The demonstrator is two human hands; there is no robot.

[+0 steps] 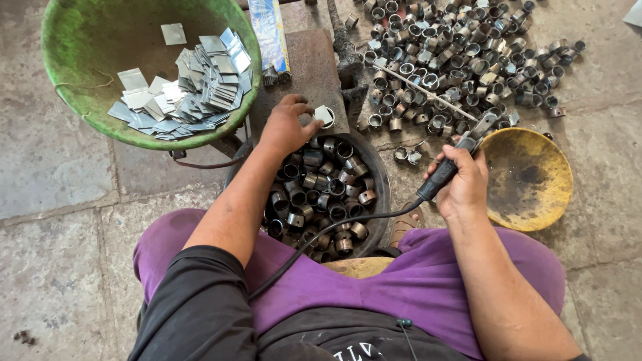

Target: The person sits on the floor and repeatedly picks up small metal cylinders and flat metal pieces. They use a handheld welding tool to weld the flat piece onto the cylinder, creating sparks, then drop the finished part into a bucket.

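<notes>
Now the left hand (284, 127) pinches a small ring (324, 115) on the metal block (314, 73), above the bowl of rings (374, 175). The right hand (463, 187) is clamped on the torch (447, 168), whose long axis points up-right, away from the ring, so its tip lies well to the ring's right.

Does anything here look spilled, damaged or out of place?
Yes. Many metal rings lie scattered loose on the stone floor, not in a container. The green bowl of metal plates looks worn and stained inside.

Three round pans: one green (80, 40), one dark (380, 180), one yellow (528, 177); countless metal rings (461, 60)
</notes>
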